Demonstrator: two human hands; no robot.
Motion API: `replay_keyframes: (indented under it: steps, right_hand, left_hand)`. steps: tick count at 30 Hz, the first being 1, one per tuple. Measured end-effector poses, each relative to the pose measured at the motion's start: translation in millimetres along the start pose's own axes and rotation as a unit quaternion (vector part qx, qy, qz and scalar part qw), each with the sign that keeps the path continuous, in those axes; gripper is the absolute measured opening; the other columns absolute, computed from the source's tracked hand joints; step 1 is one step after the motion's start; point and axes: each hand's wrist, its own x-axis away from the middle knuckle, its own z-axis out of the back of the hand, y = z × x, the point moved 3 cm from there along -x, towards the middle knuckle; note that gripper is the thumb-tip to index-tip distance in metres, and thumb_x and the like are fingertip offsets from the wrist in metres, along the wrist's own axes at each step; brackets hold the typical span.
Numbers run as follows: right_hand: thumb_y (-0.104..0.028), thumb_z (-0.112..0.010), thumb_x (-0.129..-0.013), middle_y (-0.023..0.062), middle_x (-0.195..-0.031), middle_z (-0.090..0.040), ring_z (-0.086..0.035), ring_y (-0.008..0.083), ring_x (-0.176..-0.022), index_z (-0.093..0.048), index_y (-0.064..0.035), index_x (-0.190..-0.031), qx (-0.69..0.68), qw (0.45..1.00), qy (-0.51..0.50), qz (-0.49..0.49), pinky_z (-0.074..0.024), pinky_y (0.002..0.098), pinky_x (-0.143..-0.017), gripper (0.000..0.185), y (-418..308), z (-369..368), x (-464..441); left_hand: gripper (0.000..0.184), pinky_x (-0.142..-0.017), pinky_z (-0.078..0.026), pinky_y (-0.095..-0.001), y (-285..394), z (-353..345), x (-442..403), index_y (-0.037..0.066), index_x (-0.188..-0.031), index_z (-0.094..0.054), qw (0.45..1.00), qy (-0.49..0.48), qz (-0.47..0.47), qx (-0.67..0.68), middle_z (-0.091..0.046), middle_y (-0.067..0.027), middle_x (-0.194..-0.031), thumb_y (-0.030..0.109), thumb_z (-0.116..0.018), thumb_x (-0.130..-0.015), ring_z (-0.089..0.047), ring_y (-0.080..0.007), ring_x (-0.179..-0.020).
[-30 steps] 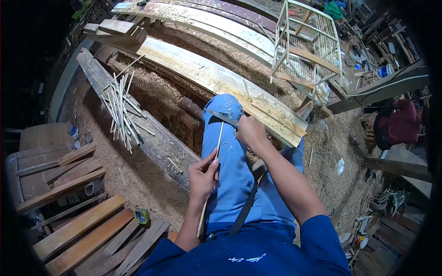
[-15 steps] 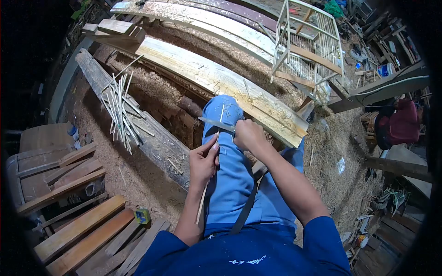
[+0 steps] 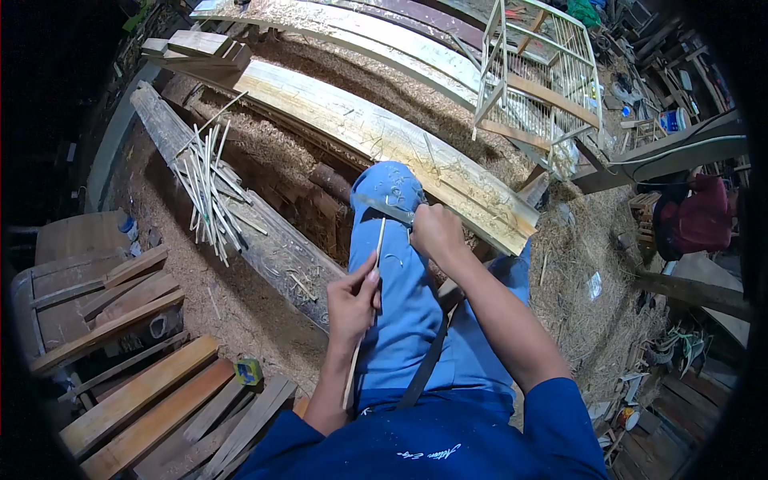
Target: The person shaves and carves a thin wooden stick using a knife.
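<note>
Pinching thin stick (image 3: 381,236) with left fingers (image 3: 370,278), right fingers (image 3: 423,216) curled round knife (image 3: 392,211), leg (image 3: 406,296) beneath; loose sticks (image 3: 210,192) on plank (image 3: 276,250) at left, cage (image 3: 552,97) upper right.

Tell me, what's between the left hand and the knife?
In the head view, part of the thin stick runs from the left hand up to the knife, with the blue trouser leg beneath.

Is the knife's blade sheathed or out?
Out: the knife blade shows bare beyond the right hand, over the trouser leg.
</note>
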Motion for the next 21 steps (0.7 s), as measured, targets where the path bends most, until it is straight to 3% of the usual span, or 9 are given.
replay_keyframes:
  steps: [5, 11, 16, 21]
  right_hand:
    - [-0.010, -0.066, -0.077, 0.0250, -0.092, -0.071, -0.071, 0.0398, -0.088, -0.073, -0.0001, -0.087, -0.005, 1.000, 0.000, 0.001, -0.0571, 0.0478, -0.078, 0.015, 1.3, 0.7, -3.1]
    - [-0.011, -0.066, -0.076, 0.0264, -0.092, -0.070, -0.071, 0.0397, -0.088, -0.073, 0.0012, -0.089, 0.001, 1.000, -0.010, -0.007, -0.0573, 0.0479, -0.078, 0.019, -8.3, 9.1, 15.1]
    - [-0.015, -0.071, -0.073, 0.0273, -0.092, -0.069, -0.070, 0.0410, -0.088, -0.071, 0.0040, -0.087, 0.017, 0.998, -0.032, 0.057, -0.0572, 0.0477, -0.080, 0.024, -10.2, 11.2, 16.6]
    - [-0.014, -0.070, -0.073, 0.0263, -0.091, -0.070, -0.070, 0.0401, -0.087, -0.071, 0.0020, -0.088, 0.016, 0.998, -0.044, 0.046, -0.0575, 0.0476, -0.078, 0.022, -6.9, 4.7, 8.7]
  left_hand:
    - [0.032, -0.035, -0.030, -0.0209, 1.9, 5.7, 25.5, 0.005, -0.131, -0.063, 0.999, -0.011, 0.050, 0.019, -0.055, 0.0013, -0.057, 0.011, -0.060, -0.099, -0.040, -0.0030, -0.039]
    - [0.034, -0.033, -0.030, -0.0214, 13.4, -2.4, -2.2, 0.004, -0.132, -0.061, 1.000, -0.019, 0.013, 0.019, -0.058, -0.0002, -0.059, 0.013, -0.059, -0.099, -0.041, -0.0038, -0.037]
    - [0.036, -0.038, -0.033, -0.0198, 23.2, -10.1, -19.7, 0.003, -0.130, -0.062, 0.999, -0.002, 0.027, 0.022, -0.059, 0.0009, -0.061, 0.014, -0.066, -0.096, -0.043, -0.0026, -0.042]
    - [0.033, -0.038, -0.033, -0.0197, 11.1, -5.7, -22.5, 0.004, -0.128, -0.064, 0.999, 0.004, 0.024, 0.034, -0.057, 0.0025, -0.061, 0.013, -0.065, -0.097, -0.042, -0.0020, -0.043]
